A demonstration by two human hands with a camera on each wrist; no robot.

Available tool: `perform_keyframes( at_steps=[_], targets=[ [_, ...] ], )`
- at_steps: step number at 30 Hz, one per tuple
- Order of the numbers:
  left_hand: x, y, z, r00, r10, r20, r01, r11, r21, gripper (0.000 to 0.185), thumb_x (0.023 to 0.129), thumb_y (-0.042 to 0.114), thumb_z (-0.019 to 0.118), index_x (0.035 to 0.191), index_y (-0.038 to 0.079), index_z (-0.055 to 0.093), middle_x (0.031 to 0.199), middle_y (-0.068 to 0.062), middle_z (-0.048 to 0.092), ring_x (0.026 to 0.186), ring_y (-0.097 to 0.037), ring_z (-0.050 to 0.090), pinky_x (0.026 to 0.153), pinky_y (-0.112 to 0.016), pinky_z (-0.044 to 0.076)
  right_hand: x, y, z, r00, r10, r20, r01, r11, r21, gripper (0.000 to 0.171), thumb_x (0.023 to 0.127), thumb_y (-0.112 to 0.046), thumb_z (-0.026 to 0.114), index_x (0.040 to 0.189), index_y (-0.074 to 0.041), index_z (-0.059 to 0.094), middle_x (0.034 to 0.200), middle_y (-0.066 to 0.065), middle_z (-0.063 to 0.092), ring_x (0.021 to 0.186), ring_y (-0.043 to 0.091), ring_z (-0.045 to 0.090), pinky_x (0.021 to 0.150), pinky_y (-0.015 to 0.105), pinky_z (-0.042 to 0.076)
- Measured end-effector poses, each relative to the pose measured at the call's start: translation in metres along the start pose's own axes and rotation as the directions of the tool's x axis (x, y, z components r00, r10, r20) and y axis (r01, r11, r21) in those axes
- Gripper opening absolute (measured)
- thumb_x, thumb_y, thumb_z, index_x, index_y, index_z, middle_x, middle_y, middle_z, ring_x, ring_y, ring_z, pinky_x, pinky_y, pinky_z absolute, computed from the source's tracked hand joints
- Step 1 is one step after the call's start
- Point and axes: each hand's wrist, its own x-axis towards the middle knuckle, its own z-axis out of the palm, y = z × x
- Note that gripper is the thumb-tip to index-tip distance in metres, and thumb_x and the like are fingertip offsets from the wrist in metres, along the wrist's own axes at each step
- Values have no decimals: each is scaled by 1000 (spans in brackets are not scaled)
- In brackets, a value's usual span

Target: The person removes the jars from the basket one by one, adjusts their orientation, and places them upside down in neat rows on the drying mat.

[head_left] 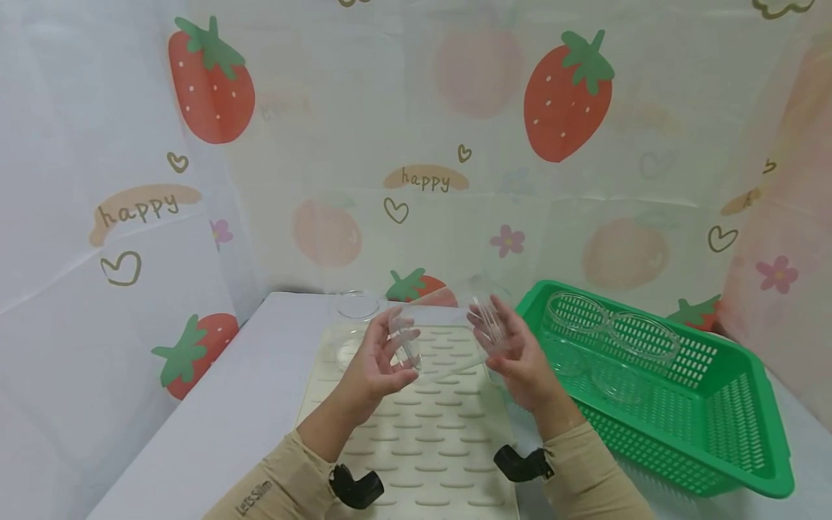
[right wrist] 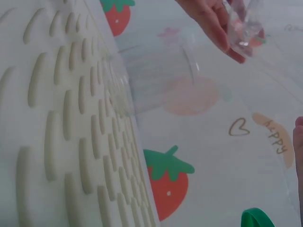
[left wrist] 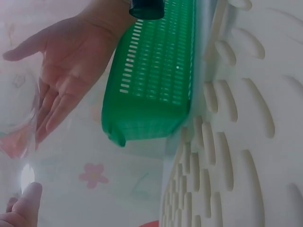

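Observation:
Both hands hold a clear cylindrical container (head_left: 448, 354) on its side above the mat, one at each end. My left hand (head_left: 383, 354) grips its left end, thumb in front and fingers showing through the clear wall. At the ridged right end, my right hand (head_left: 513, 354) has its thumb in front and fingers spread round the far side; the left wrist view shows this right hand (left wrist: 71, 71) with fingers fairly straight at the container's edge. Another clear container (head_left: 357, 307) stands beyond my left hand, and also shows in the right wrist view on the ribbed mat (right wrist: 52, 142).
A green perforated basket (head_left: 773, 419) stands at the right with two clear containers (head_left: 643, 336) upright inside. The cream ribbed mat (head_left: 422, 462) lies on a white-covered table (head_left: 214, 426). A strawberry-print sheet (head_left: 364, 94) hangs behind and at the sides.

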Motion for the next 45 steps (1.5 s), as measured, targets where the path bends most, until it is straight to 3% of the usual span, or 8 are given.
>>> perform_keyframes(
  at_steps=[5,14,21,27,30,34,38,45],
  targets=[
    [-2,4,-3,999,-34,-27,35,998,48,92,72,8,73,142,7,14,139,-20,19,133,-38,21,88,-28,47,0,-7,-6,1000,-3,-28,1,998,-66,94,80,-13,71,145,0,5,140,7,34,130,16,33,105,21,31],
    [-3,10,-8,986,-143,-86,155,976,153,88,75,1,67,144,15,13,140,-18,19,132,-32,25,88,-30,46,8,-29,-14,998,-62,30,66,983,-170,84,81,-1,66,145,1,10,143,16,29,134,23,26,109,27,24],
    [-4,9,-6,960,-236,-150,267,934,239,86,75,2,70,143,14,17,138,-16,24,131,-32,29,95,-39,44,13,-45,-13,999,-32,30,39,958,-286,84,80,3,66,144,3,12,142,21,28,133,23,27,108,26,25],
    [-3,4,-4,948,-251,-194,305,887,346,89,71,10,77,142,15,24,135,-12,33,126,-28,37,95,-39,44,19,-54,-6,998,44,53,-19,912,-410,78,78,8,65,143,0,22,136,8,39,131,22,32,106,27,29],
    [-3,2,-3,945,-256,-205,318,866,385,89,69,13,79,141,16,27,133,-10,36,123,-26,40,94,-39,45,22,-55,-3,992,110,56,-72,882,-466,78,78,6,66,143,-1,23,136,11,39,130,24,33,105,28,30],
    [-4,2,-3,943,-258,-212,327,837,438,87,69,16,80,140,21,29,131,-8,37,121,-24,41,94,-39,45,24,-54,3,973,226,57,-153,804,-574,79,78,0,70,143,-3,24,138,15,38,130,28,33,105,29,30],
    [-5,3,-2,944,-250,-217,326,812,484,88,69,18,80,141,23,30,130,-7,37,121,-22,41,95,-40,44,27,-53,11,941,331,70,-186,679,-710,81,76,-10,73,142,-5,27,138,12,40,130,27,35,105,34,30],
    [-7,4,0,950,-228,-212,309,780,544,87,69,19,80,141,20,30,129,-9,36,121,-27,40,96,-42,43,27,-46,20,902,428,62,-172,486,-857,78,73,-24,77,138,-8,38,137,9,43,124,25,41,103,41,35]
  ],
)
